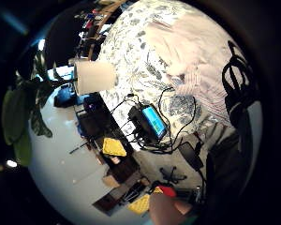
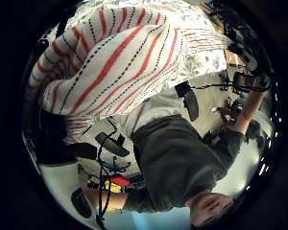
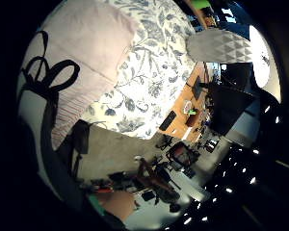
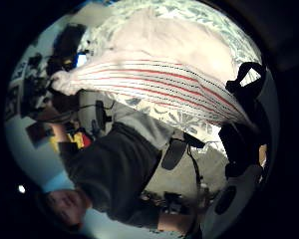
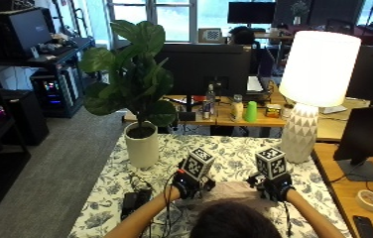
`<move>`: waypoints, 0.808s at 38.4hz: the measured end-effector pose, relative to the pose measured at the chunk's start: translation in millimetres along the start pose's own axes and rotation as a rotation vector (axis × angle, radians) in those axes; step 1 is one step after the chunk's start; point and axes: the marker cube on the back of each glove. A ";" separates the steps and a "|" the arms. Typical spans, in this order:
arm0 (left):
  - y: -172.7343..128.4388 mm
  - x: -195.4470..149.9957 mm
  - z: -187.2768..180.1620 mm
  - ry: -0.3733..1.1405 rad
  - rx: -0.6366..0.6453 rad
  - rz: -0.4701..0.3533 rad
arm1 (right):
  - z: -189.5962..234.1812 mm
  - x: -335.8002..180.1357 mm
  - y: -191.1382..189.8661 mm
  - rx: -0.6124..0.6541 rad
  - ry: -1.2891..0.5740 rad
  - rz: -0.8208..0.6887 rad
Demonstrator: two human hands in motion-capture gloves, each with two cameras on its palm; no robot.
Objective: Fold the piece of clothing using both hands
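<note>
A pale striped garment [image 5: 236,190] lies on the floral tablecloth [image 5: 232,153] right in front of the person, whose head hides most of it. My left hand [image 5: 188,186] holds its left edge and my right hand [image 5: 272,187] its right edge, fingers curled down into the cloth. In the left thumb side view the striped cloth [image 2: 115,57] bulges close to the palm. The right thumb side view shows a striped fold [image 4: 159,79] stretched across above the flat part. The flat part of the garment [image 1: 187,51] [image 3: 82,43] spreads over the tablecloth.
A white pot with a leafy plant [image 5: 142,144] stands at the table's far left, and a white lamp [image 5: 308,89] at the far right. A black device with cables [image 5: 134,201] [image 1: 150,123] lies left of the garment. A wooden desk adjoins on the right.
</note>
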 end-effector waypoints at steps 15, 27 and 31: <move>-112.7 -52.9 -6.4 0.052 -0.120 -0.306 | -27.6 35.6 -101.8 0.076 0.112 0.283; -163.6 -79.2 42.7 0.017 -0.002 -0.507 | 28.3 36.0 -162.1 0.251 -0.245 0.263; -151.5 -76.9 16.2 0.061 0.190 -0.473 | 16.8 56.6 -150.6 0.340 -0.188 0.363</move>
